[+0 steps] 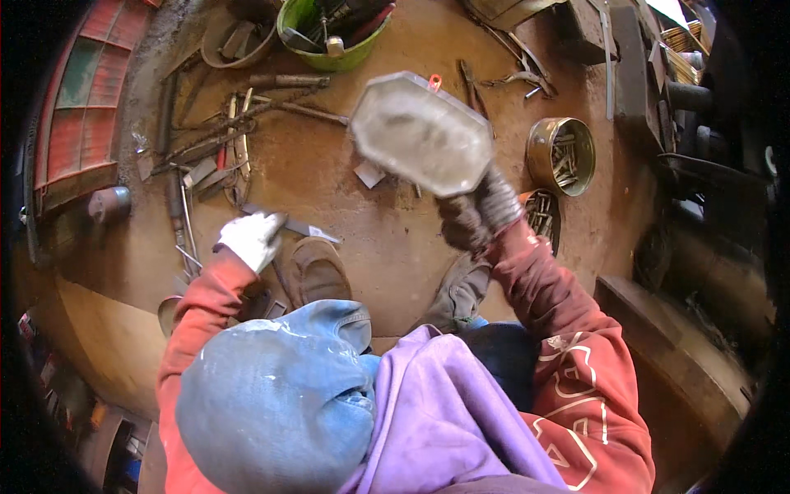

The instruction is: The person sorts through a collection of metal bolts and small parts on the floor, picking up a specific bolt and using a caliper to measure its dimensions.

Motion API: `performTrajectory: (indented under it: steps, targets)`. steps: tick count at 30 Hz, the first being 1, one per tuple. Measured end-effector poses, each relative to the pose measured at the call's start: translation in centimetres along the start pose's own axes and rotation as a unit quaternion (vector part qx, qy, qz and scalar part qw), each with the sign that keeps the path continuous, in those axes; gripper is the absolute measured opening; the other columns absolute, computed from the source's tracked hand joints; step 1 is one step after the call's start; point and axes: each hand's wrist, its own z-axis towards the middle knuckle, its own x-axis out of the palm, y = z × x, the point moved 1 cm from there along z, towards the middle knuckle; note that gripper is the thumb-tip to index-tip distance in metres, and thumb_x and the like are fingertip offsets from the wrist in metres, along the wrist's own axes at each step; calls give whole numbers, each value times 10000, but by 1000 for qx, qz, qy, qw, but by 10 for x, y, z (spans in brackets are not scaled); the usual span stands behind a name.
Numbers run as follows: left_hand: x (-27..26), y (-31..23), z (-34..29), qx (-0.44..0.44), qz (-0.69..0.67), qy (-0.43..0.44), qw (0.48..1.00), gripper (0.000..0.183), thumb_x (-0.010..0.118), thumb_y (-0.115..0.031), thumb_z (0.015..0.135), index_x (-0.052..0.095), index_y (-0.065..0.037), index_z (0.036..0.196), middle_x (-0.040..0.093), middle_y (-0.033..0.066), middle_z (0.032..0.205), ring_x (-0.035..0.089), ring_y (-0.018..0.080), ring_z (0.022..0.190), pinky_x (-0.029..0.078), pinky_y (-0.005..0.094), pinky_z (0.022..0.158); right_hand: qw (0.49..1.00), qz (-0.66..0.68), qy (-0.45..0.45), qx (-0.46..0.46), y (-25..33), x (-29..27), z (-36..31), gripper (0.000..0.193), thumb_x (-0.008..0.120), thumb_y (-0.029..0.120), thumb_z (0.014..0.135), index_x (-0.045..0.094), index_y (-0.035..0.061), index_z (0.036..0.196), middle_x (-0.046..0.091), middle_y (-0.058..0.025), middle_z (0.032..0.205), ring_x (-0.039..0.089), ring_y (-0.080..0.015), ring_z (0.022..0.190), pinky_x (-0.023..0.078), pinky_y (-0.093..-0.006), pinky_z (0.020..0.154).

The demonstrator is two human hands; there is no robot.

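Observation:
My left hand (251, 239), in a white glove, is closed around the dark handle of a knife (313, 232). Its blade points right, just beyond my boot (319, 272). In a dark, dirty glove, my right hand (467, 221) grips the near right end of a grey, eight-sided, tray-like piece (424, 132). That piece is raised in front of me and smeared by motion. Its surface looks dull and cloudy, and it hides part of the floor.
Long tools and metal bars (222, 140) lie at the left. A green tub (350, 59) and a bowl (218, 58) stand at the far side. Tins of metal pieces (535, 148) are at the right, near pliers (471, 82). A red grated panel (86, 107) borders the left.

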Motion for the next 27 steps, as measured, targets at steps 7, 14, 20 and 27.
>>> performTrajectory:
  steps: [7, 14, 20, 27]
  targets:
    - [-4, 5, -46, -93, -56, 11, 994, 281, 595, -226, 876, 685, -137, 1127, 702, 137, 970, 664, 368, 901, 530, 477, 803, 883, -286, 28, -371, 124, 78, -25, 574, 582, 593, 909, 650, 68, 1132, 676, -70, 937, 635, -209, 731, 538, -345, 622]
    - [1, 9, -47, -234, -340, 23, 911, 323, 609, -129, 906, 686, -31, 1204, 718, 172, 1082, 684, 230, 1010, 514, 332, 907, 184, -950, -248, -50, 123, -47, -6, 533, 577, 506, 940, 623, 54, 1218, 662, -75, 1081, 634, -205, 878, 541, -343, 753]
    - [21, 11, -45, -276, -448, -26, 850, 311, 657, -80, 893, 686, 28, 1184, 721, 99, 1010, 659, 166, 900, 517, 303, 826, 182, -966, -166, -79, 116, -25, -57, 508, 574, 432, 967, 600, 42, 1292, 650, -80, 1204, 633, -202, 1004, 544, -342, 866]
    - [-12, -18, -19, -352, -628, -64, 691, 310, 645, -134, 937, 659, -2, 1217, 606, 10, 719, 498, 74, 533, 374, 219, 487, 328, -933, 91, -119, -14, 21, -50, 408, 768, 223, 798, 656, 116, 1174, 657, -166, 996, 635, -395, 860, 515, -451, 728]
